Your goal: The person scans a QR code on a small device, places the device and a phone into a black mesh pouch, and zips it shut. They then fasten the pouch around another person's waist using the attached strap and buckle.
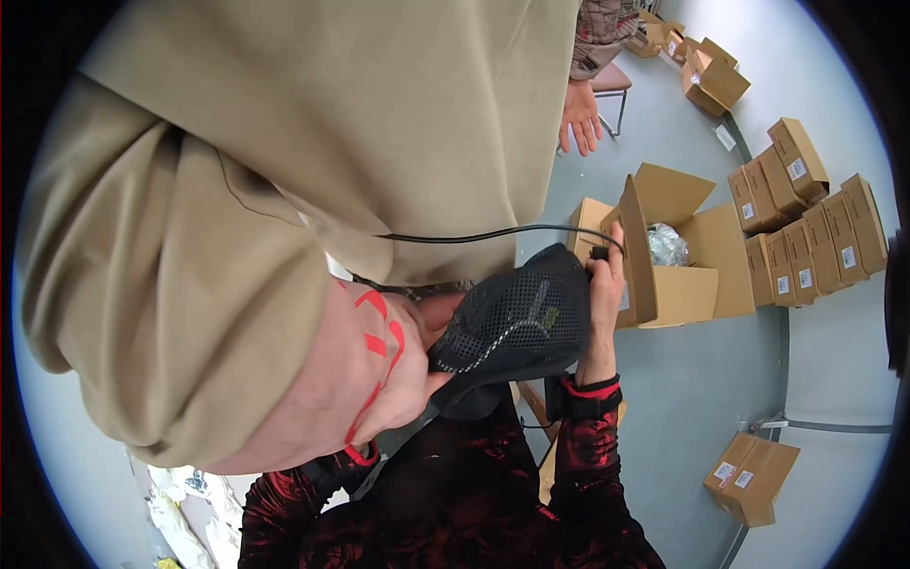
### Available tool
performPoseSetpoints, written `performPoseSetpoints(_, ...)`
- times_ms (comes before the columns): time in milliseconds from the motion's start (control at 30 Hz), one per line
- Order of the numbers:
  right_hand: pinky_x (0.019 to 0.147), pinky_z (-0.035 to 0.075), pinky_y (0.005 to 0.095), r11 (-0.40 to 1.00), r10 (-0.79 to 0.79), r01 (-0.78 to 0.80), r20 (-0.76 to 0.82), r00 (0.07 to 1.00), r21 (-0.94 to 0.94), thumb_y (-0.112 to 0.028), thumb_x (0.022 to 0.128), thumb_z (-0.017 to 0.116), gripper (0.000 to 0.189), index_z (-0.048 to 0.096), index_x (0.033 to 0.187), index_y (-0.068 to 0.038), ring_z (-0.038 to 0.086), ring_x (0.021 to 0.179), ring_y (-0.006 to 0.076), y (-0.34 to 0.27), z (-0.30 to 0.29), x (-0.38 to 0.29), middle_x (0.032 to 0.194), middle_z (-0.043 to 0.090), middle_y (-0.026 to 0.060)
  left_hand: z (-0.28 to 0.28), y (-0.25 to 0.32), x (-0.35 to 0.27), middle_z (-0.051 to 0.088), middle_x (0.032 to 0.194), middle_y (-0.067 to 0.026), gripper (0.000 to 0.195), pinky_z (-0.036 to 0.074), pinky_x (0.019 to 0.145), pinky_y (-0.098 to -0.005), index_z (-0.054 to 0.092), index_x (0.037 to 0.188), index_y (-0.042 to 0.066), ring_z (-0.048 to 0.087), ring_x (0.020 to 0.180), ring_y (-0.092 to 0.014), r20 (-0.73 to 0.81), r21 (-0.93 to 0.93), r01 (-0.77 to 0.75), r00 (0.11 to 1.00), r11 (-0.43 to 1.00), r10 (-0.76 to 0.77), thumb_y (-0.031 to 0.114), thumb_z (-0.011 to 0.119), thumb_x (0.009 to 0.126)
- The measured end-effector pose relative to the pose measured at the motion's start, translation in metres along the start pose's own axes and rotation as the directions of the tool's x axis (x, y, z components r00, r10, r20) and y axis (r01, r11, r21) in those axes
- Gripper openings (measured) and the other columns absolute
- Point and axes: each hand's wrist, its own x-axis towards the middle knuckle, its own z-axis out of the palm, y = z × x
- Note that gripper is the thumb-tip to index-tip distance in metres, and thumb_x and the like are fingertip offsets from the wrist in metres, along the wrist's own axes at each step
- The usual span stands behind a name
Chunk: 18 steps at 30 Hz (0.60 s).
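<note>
A black mesh cap (522,323) with a pale dotted line is in front of my torso. My left hand (402,402) has its thumb on the cap's lower left edge; its other fingers are hidden. At the cap's right edge, my right hand (604,288) grips a black cable (490,233) near a small black connector (599,252), index finger extended. The cable runs left to a person in a tan garment (426,128). That person's pinkish sleeve (306,398) with red markings lies beside my left hand, and a hand (437,313) shows partly behind the cap.
An open cardboard box (668,284) with clear plastic wrap stands right of my right hand. Stacked cartons (803,249) line the wall, and another carton (751,476) lies lower right. Another hand (581,117) hangs beside a chair (611,78). White bags (185,512) lie lower left.
</note>
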Motion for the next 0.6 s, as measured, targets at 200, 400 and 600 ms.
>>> performPoseSetpoints(200, 0.061, 0.039, 0.0228, 0.975, -0.175, 0.176, -0.024, 0.984, 0.134, -0.001, 0.087, 0.047, 0.079, 0.032, 0.164, -0.005, 0.042, 0.067, 0.0082, -0.047, 0.019, 0.063, 0.104, 0.061, 0.0028, -0.002, 0.017, 0.029, 0.054, 0.147, -0.0129, 0.049, 0.032, 0.120, -0.0445, 0.045, 0.146, 0.002, 0.042, 0.146, -0.030, -0.056, 0.660, -0.058, 0.990, 0.749, 0.126, 0.014, 0.059, 0.101)
performPoseSetpoints(400, 0.060, 0.039, 0.0229, 0.952, -0.227, 0.205, 0.074, 0.971, 0.228, 0.000, 0.086, 0.047, 0.079, 0.031, 0.164, -0.004, 0.042, 0.067, 0.0077, -0.052, 0.054, 0.112, 0.096, 0.059, 0.0013, 0.003, 0.021, 0.064, 0.067, 0.121, -0.0093, 0.053, 0.053, 0.097, -0.0381, 0.038, 0.154, 0.004, 0.063, 0.124, -0.026, 0.023, -0.410, 0.350, 0.927, 0.842, -0.374, 0.017, 0.053, 0.105)
performPoseSetpoints(600, 0.060, 0.038, 0.0229, 0.873, -0.268, 0.187, 0.123, 0.955, 0.451, 0.004, 0.091, 0.043, 0.076, 0.028, 0.165, -0.007, 0.041, 0.067, 0.0060, -0.054, 0.090, 0.133, 0.098, 0.059, 0.0004, -0.004, -0.025, 0.083, 0.070, 0.116, -0.0073, 0.039, 0.049, 0.098, -0.0325, 0.052, 0.143, 0.000, 0.061, 0.112, -0.016, -0.345, -0.135, 0.153, 0.919, 0.979, -0.191, 0.013, 0.050, 0.106)
